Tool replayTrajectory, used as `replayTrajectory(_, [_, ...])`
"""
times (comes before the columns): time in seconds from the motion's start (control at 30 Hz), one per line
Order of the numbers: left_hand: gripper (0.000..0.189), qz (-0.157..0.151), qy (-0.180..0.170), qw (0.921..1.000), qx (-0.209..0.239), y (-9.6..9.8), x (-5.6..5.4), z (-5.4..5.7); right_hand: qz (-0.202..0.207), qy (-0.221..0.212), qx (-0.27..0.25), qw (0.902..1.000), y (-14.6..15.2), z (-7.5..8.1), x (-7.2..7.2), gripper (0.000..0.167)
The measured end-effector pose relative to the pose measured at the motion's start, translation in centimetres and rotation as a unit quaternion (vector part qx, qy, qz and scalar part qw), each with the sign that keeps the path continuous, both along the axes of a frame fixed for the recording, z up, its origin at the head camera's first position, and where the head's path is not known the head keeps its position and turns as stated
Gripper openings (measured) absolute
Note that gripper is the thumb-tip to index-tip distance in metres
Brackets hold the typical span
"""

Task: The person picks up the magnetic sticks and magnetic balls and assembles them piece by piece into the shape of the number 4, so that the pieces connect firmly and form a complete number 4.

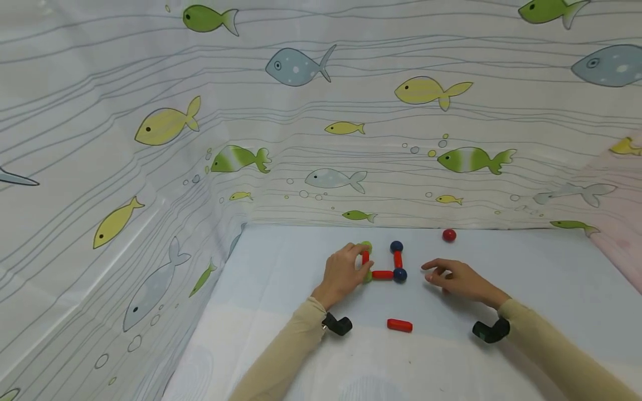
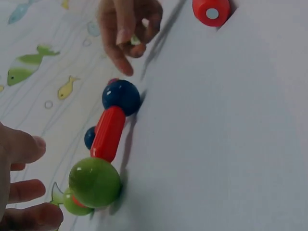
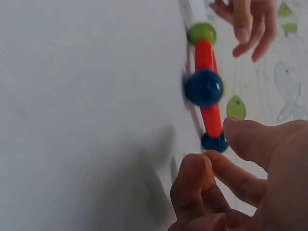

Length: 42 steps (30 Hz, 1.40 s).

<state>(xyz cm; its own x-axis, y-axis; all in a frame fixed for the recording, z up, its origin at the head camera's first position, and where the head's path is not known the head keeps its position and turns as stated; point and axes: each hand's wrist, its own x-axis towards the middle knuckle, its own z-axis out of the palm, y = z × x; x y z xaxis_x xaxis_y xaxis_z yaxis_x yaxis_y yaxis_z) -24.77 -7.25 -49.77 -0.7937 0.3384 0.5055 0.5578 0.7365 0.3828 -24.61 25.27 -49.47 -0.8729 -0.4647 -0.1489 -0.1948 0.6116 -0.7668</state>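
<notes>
Red rods and balls lie joined in a U shape on the white table. A green ball (image 2: 95, 183) and a blue ball (image 1: 399, 275) form its near corners, joined by a red rod (image 1: 383, 274). Further back are a second green ball (image 1: 367, 245) and a second blue ball (image 1: 396, 246). My left hand (image 1: 346, 270) hovers at the green side, fingers loosely bent and spread beside the balls. To the right of the blue side, my right hand (image 1: 463, 281) holds nothing, its fingers relaxed; in the right wrist view they overlap the space near the far blue ball.
A loose red rod (image 1: 399, 325) lies in front of the U, its pale round end showing in the left wrist view. Toward the back right sits a red ball (image 1: 449, 235). A fish-patterned curtain (image 1: 381, 184) rises behind the table and along its left side.
</notes>
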Motion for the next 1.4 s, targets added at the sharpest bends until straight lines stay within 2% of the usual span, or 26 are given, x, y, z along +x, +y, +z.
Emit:
replayTrajectory(0.07, [0.034, -0.003, -0.003, 0.9998, 0.017, -0.9, -0.2, -0.2, 0.012, 0.005, -0.004, 0.9999, -0.5, -0.1, 1.1, 0.038])
replayTrajectory(0.17, [0.035, -0.003, -0.023, 0.9997, 0.013, -1.8, -0.1, -0.6, 0.031, 0.009, -0.008, 0.9995, -1.4, -0.3, 2.8, 0.033])
replayTrajectory(0.4, [0.038, -0.018, -0.087, 0.9952, -0.041, -2.4, 0.6, -1.5, 0.066, 0.041, -0.016, 0.9969, -3.4, -1.4, 5.6, 0.024])
replayTrajectory(0.5, [0.039, -0.025, -0.093, 0.9938, -0.055, -2.5, 0.6, -2.0, 0.071, 0.071, -0.015, 0.9948, -4.2, -1.5, 6.4, 0.02])
replayTrajectory(0.6, [0.038, -0.032, -0.093, 0.9936, -0.055, -2.5, 0.5, -2.4, 0.064, 0.083, -0.004, 0.9945, -5.1, -1.5, 7.2, 0.02])
replayTrajectory(0.8, [0.035, -0.052, -0.093, 0.9932, -0.047, -2.6, 0.4, -2.8, 0.05, 0.085, 0.018, 0.9949, -6.4, -0.9, 8.4, 0.017])
replayTrajectory(1.03, [0.033, -0.055, -0.074, 0.9947, -0.046, -2.5, 0.3, -2.9, 0.038, 0.094, 0.037, 0.9942, -6.8, -0.6, 8.9, 0.011])
replayTrajectory(1.4, [0.033, -0.046, -0.079, 0.9945, -0.051, -2.4, 0.6, -2.7, -0.028, 0.075, 0.087, 0.993, -7.7, 0.0, 9.7, 0.016])
